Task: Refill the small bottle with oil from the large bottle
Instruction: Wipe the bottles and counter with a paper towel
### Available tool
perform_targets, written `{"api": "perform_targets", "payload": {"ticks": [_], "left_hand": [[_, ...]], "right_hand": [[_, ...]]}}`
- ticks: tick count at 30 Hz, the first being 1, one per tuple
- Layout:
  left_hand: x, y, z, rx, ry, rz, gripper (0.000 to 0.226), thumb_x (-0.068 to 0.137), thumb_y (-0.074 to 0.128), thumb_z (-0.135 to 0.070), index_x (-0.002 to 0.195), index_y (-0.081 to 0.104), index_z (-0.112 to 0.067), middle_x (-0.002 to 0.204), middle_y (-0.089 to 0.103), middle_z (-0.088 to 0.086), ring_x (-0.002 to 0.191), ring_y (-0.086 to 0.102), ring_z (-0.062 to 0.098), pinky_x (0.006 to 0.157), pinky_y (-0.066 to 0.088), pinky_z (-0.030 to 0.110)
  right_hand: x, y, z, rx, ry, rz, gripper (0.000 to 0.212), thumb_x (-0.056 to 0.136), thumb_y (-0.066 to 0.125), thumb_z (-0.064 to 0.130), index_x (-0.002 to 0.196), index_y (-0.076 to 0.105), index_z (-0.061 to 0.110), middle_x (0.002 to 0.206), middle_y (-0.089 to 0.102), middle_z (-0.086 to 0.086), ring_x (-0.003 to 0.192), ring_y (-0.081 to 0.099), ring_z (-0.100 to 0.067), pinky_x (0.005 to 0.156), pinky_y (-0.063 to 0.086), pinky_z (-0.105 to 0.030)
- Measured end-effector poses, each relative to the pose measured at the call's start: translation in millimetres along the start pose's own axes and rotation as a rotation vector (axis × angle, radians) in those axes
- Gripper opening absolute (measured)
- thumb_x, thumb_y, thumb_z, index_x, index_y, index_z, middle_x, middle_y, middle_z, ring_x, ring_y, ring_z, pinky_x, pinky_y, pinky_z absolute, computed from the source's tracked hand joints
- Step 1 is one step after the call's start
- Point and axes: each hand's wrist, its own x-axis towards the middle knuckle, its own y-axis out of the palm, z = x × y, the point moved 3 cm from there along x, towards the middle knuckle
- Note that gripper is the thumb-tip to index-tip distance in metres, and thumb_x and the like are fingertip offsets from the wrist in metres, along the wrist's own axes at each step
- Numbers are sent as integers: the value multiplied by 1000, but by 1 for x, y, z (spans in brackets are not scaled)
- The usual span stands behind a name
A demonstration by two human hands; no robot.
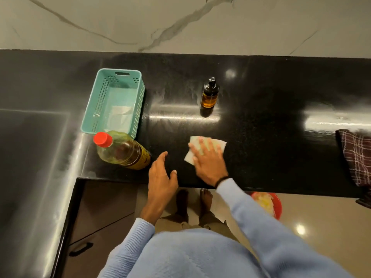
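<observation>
Blue sleeves (138, 237) fill the bottom of the view, and a person stands barefoot at a black counter (261, 137). All places below are given from the large bottle (122, 150), which stands upright near the counter's front edge with its red cap (102, 139) on and oil in it.

Just behind the bottle and almost touching it sits a teal basket (94, 109) with a pale sheet lying in its bottom. Far to the bottle's right, a checked cloth (357, 155) hangs over the counter edge.

The left hand (161, 177) is just right of the bottle, apart from it, with relaxed, spread fingers holding nothing. The right hand (208, 159) is further right, laid flat with straight fingers pressing a white tissue (220, 142) onto the counter. The small bottle (209, 95) stands upright, right of and well behind the large one, with its black pump top (211, 82) fitted. Amber shows nearly to its shoulder.

With both bottles closed, this looks like wiping up rather than pouring. Whether the amber is fresh oil or tinted glass cannot be told.

If the fill is done, the next move is to finish wiping and then lift the tissue without smearing oil. The free left hand is well placed to grip the large bottle, which may be slippery.
</observation>
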Motion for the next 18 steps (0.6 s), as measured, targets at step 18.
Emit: {"api": "perform_targets", "payload": {"ticks": [18], "left_hand": [[14, -9, 21, 229, 124, 164, 79, 94, 59, -22, 157, 12, -22, 160, 24, 11, 149, 19, 28, 121, 25, 46]], "right_hand": [[10, -20, -65, -83, 332, -26, 62, 100, 35, 37, 156, 9, 37, 166, 9, -8, 150, 12, -39, 117, 19, -62]]}}
